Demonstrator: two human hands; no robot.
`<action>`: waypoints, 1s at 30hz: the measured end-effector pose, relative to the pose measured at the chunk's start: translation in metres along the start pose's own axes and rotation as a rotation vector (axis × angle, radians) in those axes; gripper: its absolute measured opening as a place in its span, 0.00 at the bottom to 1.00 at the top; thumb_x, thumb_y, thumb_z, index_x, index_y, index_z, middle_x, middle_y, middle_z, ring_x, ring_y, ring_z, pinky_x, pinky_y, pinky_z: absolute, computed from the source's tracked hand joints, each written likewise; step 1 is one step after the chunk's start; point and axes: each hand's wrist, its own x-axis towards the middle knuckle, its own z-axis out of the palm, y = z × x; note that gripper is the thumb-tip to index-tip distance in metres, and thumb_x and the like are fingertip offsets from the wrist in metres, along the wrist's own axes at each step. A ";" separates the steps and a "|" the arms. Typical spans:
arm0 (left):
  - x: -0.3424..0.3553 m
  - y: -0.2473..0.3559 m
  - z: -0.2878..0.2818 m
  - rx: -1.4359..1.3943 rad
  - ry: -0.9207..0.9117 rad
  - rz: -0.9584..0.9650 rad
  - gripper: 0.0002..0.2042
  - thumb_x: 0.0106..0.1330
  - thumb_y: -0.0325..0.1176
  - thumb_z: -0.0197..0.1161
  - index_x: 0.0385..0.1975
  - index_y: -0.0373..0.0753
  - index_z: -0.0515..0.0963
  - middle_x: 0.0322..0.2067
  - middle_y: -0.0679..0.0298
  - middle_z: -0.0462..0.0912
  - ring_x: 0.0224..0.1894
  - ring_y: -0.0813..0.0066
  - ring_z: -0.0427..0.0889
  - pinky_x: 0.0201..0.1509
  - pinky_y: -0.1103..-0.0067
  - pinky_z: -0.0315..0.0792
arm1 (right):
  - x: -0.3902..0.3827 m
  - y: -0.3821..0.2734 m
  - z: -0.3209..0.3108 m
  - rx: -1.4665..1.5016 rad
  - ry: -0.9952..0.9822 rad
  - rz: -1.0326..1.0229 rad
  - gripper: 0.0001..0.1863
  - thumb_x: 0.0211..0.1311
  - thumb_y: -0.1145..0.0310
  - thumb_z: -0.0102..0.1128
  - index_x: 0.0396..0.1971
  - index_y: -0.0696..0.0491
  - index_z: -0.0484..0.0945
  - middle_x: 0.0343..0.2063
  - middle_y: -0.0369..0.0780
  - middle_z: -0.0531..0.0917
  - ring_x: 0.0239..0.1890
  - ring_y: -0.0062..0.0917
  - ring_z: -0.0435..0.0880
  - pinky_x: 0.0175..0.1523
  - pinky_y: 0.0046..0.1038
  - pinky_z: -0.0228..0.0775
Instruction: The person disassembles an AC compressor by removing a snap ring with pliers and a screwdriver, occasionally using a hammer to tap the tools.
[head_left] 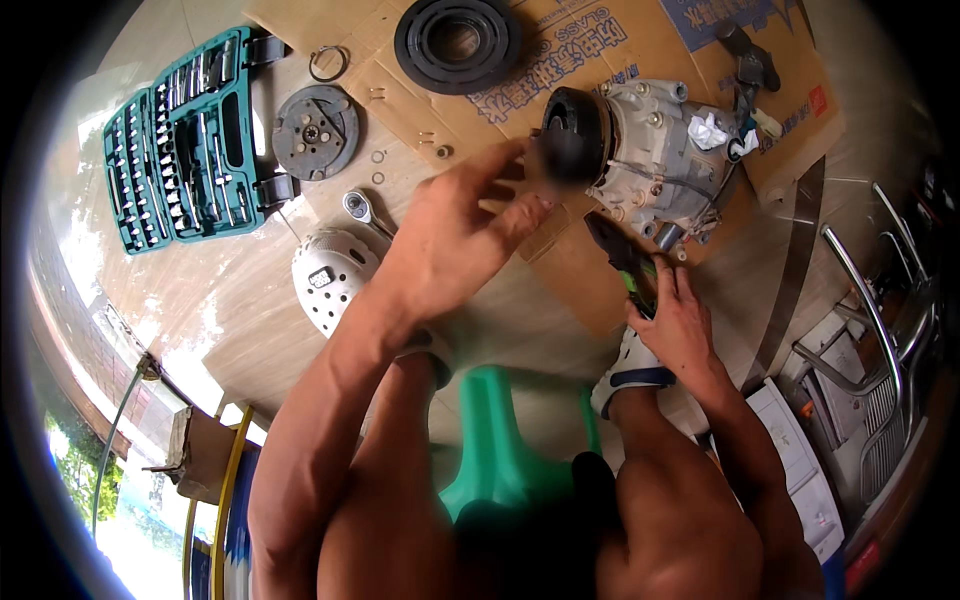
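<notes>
A grey cast-metal compressor [660, 150] lies on its side on flattened cardboard, with a black ring-shaped coil [572, 135] at its left end. My left hand [460, 230] is beside that coil, thumb and fingers apart, and nothing shows in its grasp. The fingertips come close to the coil's dark, blurred front; whether they touch it I cannot tell. Lower right, my right hand [675, 315] is closed on the handles of pliers [622, 262] with green and black grips. Their dark jaws point up and left, just below the compressor.
A black pulley [402, 45] rests on the cardboard [560, 270]. Leftward lie a round clutch plate [318, 135], a snap ring [328, 64], a ratchet [358, 207] and a green socket set case [238, 130]. A green stool [490, 430] is beneath me; chrome tubing [860, 290] stands at right.
</notes>
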 end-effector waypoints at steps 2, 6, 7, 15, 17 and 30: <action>-0.026 -0.001 -0.015 0.135 0.006 -0.062 0.24 0.74 0.40 0.68 0.63 0.30 0.77 0.46 0.53 0.89 0.51 0.67 0.87 0.58 0.71 0.79 | 0.003 -0.011 -0.015 -0.075 0.084 -0.146 0.32 0.58 0.61 0.75 0.62 0.55 0.78 0.46 0.46 0.81 0.46 0.45 0.85 0.49 0.44 0.81; -0.067 -0.008 -0.032 0.028 0.097 -0.167 0.19 0.71 0.35 0.71 0.56 0.30 0.81 0.44 0.50 0.89 0.49 0.62 0.90 0.53 0.70 0.82 | 0.013 -0.027 -0.079 0.242 0.256 -0.437 0.20 0.57 0.71 0.77 0.50 0.56 0.86 0.45 0.45 0.84 0.41 0.38 0.88 0.44 0.36 0.82; -0.072 -0.010 -0.033 -0.001 0.118 -0.156 0.19 0.71 0.34 0.71 0.56 0.29 0.82 0.43 0.51 0.89 0.47 0.64 0.89 0.52 0.71 0.81 | 0.020 -0.032 -0.095 0.251 0.331 -0.470 0.18 0.57 0.75 0.77 0.48 0.56 0.86 0.45 0.44 0.86 0.40 0.34 0.88 0.42 0.32 0.82; -0.098 0.000 -0.045 0.041 0.142 -0.142 0.17 0.70 0.29 0.71 0.56 0.30 0.81 0.43 0.57 0.88 0.46 0.69 0.87 0.55 0.74 0.78 | 0.091 -0.065 -0.153 0.336 0.196 -0.360 0.19 0.62 0.85 0.69 0.52 0.54 0.86 0.41 0.39 0.88 0.36 0.20 0.86 0.38 0.22 0.78; -0.103 0.002 -0.052 0.099 0.100 -0.117 0.17 0.73 0.30 0.69 0.58 0.30 0.80 0.45 0.57 0.87 0.50 0.70 0.86 0.58 0.74 0.77 | 0.096 -0.066 -0.155 0.346 0.119 -0.379 0.20 0.61 0.86 0.67 0.53 0.54 0.86 0.41 0.39 0.88 0.36 0.20 0.86 0.38 0.21 0.77; -0.121 -0.015 -0.061 0.048 0.182 -0.167 0.16 0.69 0.26 0.71 0.55 0.30 0.82 0.42 0.55 0.87 0.45 0.68 0.87 0.53 0.74 0.79 | 0.105 -0.061 -0.150 0.286 0.124 -0.556 0.22 0.60 0.90 0.63 0.53 0.56 0.85 0.43 0.40 0.85 0.42 0.23 0.87 0.46 0.23 0.79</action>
